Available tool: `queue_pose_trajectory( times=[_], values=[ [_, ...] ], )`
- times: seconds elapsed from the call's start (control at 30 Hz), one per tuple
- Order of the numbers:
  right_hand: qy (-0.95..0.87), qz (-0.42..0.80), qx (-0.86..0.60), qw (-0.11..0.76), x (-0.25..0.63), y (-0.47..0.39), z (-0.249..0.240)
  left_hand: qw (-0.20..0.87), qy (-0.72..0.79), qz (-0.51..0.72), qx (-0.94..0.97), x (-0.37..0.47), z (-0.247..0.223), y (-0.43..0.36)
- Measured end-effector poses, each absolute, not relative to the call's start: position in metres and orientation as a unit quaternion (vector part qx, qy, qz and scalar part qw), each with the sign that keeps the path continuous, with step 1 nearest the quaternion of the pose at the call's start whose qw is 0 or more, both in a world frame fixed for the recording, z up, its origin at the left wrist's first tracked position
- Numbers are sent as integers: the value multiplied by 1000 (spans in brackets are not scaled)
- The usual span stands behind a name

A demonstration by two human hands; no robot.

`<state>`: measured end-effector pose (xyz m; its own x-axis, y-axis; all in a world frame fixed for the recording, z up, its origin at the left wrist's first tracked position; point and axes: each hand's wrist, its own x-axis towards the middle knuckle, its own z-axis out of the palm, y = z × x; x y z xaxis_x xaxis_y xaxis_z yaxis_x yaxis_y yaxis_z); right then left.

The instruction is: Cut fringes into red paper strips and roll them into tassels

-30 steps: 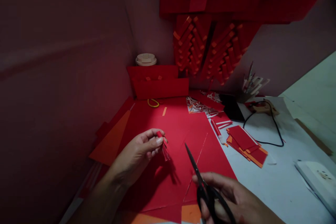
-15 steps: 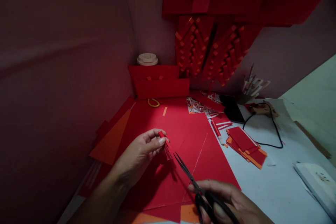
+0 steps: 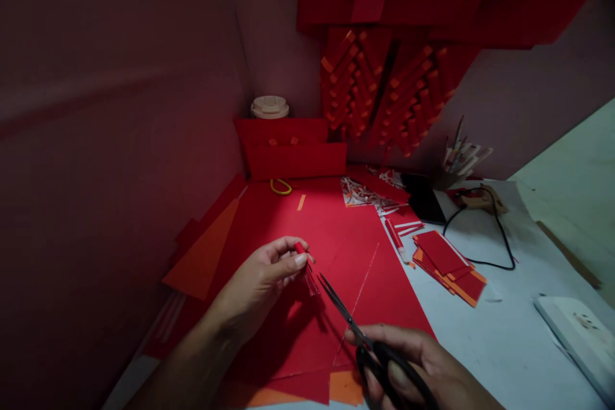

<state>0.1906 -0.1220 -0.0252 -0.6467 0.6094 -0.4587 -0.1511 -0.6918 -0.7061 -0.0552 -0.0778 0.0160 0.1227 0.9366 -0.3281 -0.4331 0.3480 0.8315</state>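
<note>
Between the thumb and fingers of my left hand point(image 3: 266, 278) is a small red paper tassel point(image 3: 311, 282), its rolled top upward and its thin cut strips hanging down. My right hand point(image 3: 413, 359) grips black-handled scissors point(image 3: 342, 309), with fingers through the loops. The blades are nearly closed and point up-left, their tips close beside the tassel's fringe. Whether they touch it I cannot tell. Under both hands lies a large sheet of red paper point(image 3: 346, 224) with pale crease lines. A small orange paper strip point(image 3: 301, 202) rests on it further back.
Yellow-looped scissors point(image 3: 280, 187) lie before a folded red paper piece point(image 3: 298, 161). At right are paper scraps point(image 3: 358, 192), a glue stick point(image 3: 394, 234), stacked red and orange cards point(image 3: 449, 266), a black cable point(image 3: 504, 230) and a white case point(image 3: 576, 333). Red paper decorations point(image 3: 389, 90) hang above.
My left hand has shifted slightly right with the tassel, bringing its fringe nearer the scissor tips. The scissors have barely moved, and the view has drifted slightly.
</note>
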Motion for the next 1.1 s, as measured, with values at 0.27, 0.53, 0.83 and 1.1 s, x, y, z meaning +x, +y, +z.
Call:
queue_pose_trajectory(
  times=[0.27, 0.53, 0.83, 1.1],
  values=[
    [-316, 844, -371, 224, 190, -122, -21, 695, 447, 482, 290, -54, 17, -77],
    [-295, 843, -391, 221, 192, -122, -25, 695, 449, 478, 296, -54, 17, -78],
    [-293, 849, -378, 223, 192, -124, -28, 697, 441, 480, 297, -55, 14, -76],
    [-268, 851, -388, 232, 192, -124, -26, 696, 447, 478, 296, -54, 16, -79]
  ],
)
